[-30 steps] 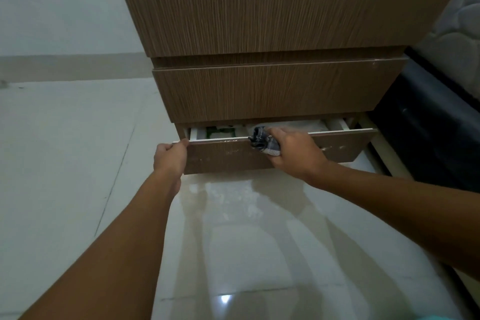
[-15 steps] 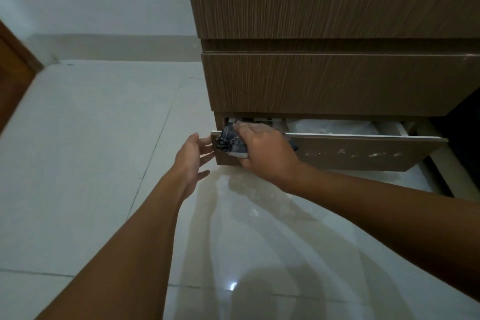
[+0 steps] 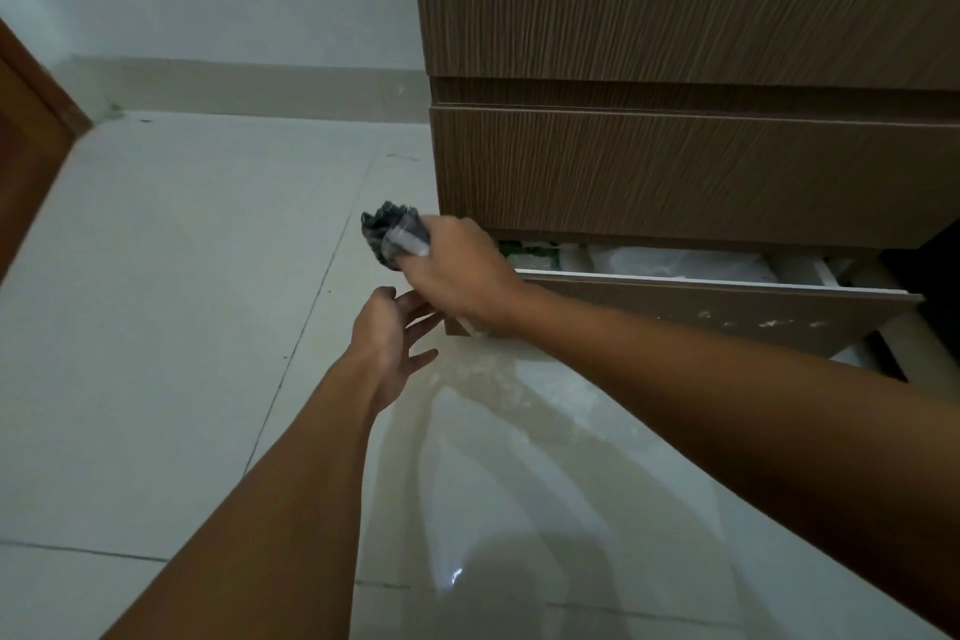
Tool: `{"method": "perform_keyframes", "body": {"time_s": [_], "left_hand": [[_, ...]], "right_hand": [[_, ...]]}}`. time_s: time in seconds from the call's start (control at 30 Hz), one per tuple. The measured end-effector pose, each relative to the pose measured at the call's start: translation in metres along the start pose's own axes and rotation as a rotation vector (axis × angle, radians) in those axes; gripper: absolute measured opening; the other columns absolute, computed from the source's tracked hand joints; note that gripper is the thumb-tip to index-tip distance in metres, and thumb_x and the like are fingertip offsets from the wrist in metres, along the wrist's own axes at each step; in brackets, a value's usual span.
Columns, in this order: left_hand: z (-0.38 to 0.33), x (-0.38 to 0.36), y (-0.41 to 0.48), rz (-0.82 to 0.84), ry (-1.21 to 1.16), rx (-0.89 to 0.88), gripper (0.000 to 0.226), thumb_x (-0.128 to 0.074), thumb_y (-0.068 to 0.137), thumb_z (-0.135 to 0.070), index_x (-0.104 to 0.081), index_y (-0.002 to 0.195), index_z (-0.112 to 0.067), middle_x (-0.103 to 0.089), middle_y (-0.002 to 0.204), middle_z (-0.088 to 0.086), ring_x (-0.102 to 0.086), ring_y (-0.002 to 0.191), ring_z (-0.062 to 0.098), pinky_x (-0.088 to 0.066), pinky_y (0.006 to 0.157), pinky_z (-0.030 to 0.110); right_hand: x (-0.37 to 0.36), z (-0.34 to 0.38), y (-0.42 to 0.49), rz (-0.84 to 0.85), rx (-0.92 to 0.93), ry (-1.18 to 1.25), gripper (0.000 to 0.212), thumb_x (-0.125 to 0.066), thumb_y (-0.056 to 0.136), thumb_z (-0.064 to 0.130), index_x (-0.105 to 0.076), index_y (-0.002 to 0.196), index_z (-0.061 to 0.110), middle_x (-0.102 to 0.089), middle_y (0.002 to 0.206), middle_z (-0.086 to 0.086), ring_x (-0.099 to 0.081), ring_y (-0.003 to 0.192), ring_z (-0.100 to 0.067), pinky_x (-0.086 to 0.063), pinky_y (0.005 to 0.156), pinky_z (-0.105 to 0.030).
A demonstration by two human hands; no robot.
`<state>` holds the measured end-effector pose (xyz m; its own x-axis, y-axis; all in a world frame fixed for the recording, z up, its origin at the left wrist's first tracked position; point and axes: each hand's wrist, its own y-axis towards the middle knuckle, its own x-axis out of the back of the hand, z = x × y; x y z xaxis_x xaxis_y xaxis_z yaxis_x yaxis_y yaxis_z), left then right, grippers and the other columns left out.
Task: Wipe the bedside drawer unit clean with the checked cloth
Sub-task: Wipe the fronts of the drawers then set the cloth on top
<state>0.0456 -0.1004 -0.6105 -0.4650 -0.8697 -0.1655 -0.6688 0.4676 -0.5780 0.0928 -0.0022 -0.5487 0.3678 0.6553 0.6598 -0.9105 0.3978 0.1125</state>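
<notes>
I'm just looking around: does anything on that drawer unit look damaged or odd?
Yes. The bottom drawer stands pulled out while the one above is shut, and its front panel carries pale chipped or scuffed patches toward the right. The right hand holds the checked cloth bunched up past the unit's left corner.

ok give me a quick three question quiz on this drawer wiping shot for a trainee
1. True or false: the bottom drawer is fully shut.
2. Which hand holds the cloth? A) left B) right C) neither
3. Fill in: the left hand is ____, fingers spread.

Key
1. False; it is pulled out, with contents showing inside.
2. B; the right hand grips it, bunched up, just past the unit's left corner.
3. Open; it holds nothing, below the right hand.
</notes>
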Motion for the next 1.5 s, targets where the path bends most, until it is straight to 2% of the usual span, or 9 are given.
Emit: {"method": "perform_keyframes", "body": {"time_s": [0.17, 0.27, 0.43, 0.6, 0.7, 0.93, 1.13, 1.23, 1.5], "left_hand": [[0.0, -0.003, -0.003, 0.026, -0.001, -0.001, 0.059, -0.013, 0.102, -0.033, -0.071, 0.1, -0.023, -0.069, 0.11, -0.006, -0.057, 0.115, 0.011, -0.037, 0.105, 0.049], [-0.001, -0.002, -0.003, 0.019, 0.004, 0.007, 0.06, -0.013, 0.102, -0.033, -0.071, 0.109, -0.021, -0.07, 0.114, -0.005, -0.058, 0.115, 0.012, -0.036, 0.106, 0.051], [-0.002, -0.002, -0.003, 0.011, 0.012, 0.013, 0.058, -0.014, 0.102, -0.033, -0.07, 0.11, -0.021, -0.069, 0.118, -0.004, -0.058, 0.116, 0.014, -0.037, 0.103, 0.05], [-0.002, -0.002, -0.004, 0.033, 0.015, 0.013, 0.056, -0.015, 0.102, -0.032, -0.068, 0.114, -0.02, -0.066, 0.123, 0.0, -0.056, 0.118, 0.015, -0.037, 0.104, 0.049], [-0.001, -0.002, -0.004, 0.033, 0.012, 0.016, 0.056, -0.015, 0.102, -0.031, -0.065, 0.124, -0.018, -0.066, 0.125, 0.0, -0.056, 0.118, 0.015, -0.038, 0.102, 0.049], [-0.002, -0.002, -0.007, 0.045, 0.013, 0.011, 0.053, -0.015, 0.102, -0.03, -0.061, 0.126, -0.017, -0.064, 0.127, 0.001, -0.056, 0.119, 0.015, -0.039, 0.104, 0.051], [-0.005, -0.003, -0.01, 0.07, 0.053, 0.008, 0.051, -0.02, 0.097, -0.031, -0.067, 0.117, -0.025, -0.062, 0.128, -0.004, -0.056, 0.116, 0.01, -0.039, 0.104, 0.05], [-0.006, -0.006, -0.015, 0.065, 0.104, 0.0, 0.041, -0.03, 0.099, -0.037, -0.065, 0.118, -0.026, -0.062, 0.127, -0.007, -0.055, 0.117, 0.01, -0.04, 0.104, 0.049], [-0.002, -0.016, -0.017, -0.024, 0.222, -0.076, 0.041, -0.05, 0.093, -0.053, -0.058, 0.12, -0.023, -0.06, 0.119, -0.004, -0.055, 0.11, 0.015, -0.045, 0.101, 0.044]], "right_hand": [[0.036, 0.009, 0.007, 0.028, 0.0, 0.234, 0.027, -0.053, 0.094, 0.016, -0.056, 0.067, 0.019, -0.057, 0.062, 0.0, -0.051, 0.055, -0.013, -0.044, 0.058, -0.031], [0.061, 0.017, 0.002, -0.015, 0.085, 0.177, 0.021, -0.055, 0.096, 0.022, -0.059, 0.075, 0.021, -0.063, 0.068, 0.002, -0.059, 0.055, -0.014, -0.05, 0.057, -0.029], [0.086, 0.019, -0.008, -0.025, 0.297, -0.233, 0.011, -0.058, 0.094, 0.031, -0.06, 0.095, 0.02, -0.066, 0.076, 0.005, -0.061, 0.06, -0.008, -0.051, 0.052, -0.025], [0.049, -0.01, -0.014, 0.147, 0.188, -0.574, 0.023, -0.053, 0.093, 0.03, -0.058, 0.112, 0.018, -0.065, 0.088, -0.001, -0.063, 0.075, -0.019, -0.05, 0.064, -0.032], [0.027, -0.021, -0.019, 0.035, 0.194, -0.595, 0.026, -0.055, 0.089, 0.031, -0.059, 0.11, 0.016, -0.07, 0.092, -0.007, -0.065, 0.078, -0.029, -0.052, 0.067, -0.038], [0.016, -0.016, -0.02, 0.023, 0.2, -0.32, 0.011, -0.057, 0.09, 0.024, -0.058, 0.093, 0.014, -0.065, 0.078, -0.003, -0.061, 0.068, -0.024, -0.047, 0.061, -0.035], [0.037, 0.008, -0.018, -0.066, -0.04, 0.414, 0.021, -0.052, 0.092, 0.009, -0.06, 0.072, 0.013, -0.062, 0.068, 0.0, -0.056, 0.063, -0.006, -0.047, 0.064, -0.027], [0.052, 0.016, -0.027, -0.181, -0.118, 0.581, 0.019, -0.049, 0.095, 0.008, -0.059, 0.08, 0.004, -0.065, 0.079, -0.016, -0.062, 0.075, -0.02, -0.054, 0.073, -0.036], [0.095, 0.004, -0.07, -0.443, -0.194, 0.775, 0.019, -0.055, 0.095, 0.011, -0.06, 0.078, 0.019, -0.07, 0.063, 0.009, -0.069, 0.064, -0.003, -0.054, 0.059, -0.021]]}}
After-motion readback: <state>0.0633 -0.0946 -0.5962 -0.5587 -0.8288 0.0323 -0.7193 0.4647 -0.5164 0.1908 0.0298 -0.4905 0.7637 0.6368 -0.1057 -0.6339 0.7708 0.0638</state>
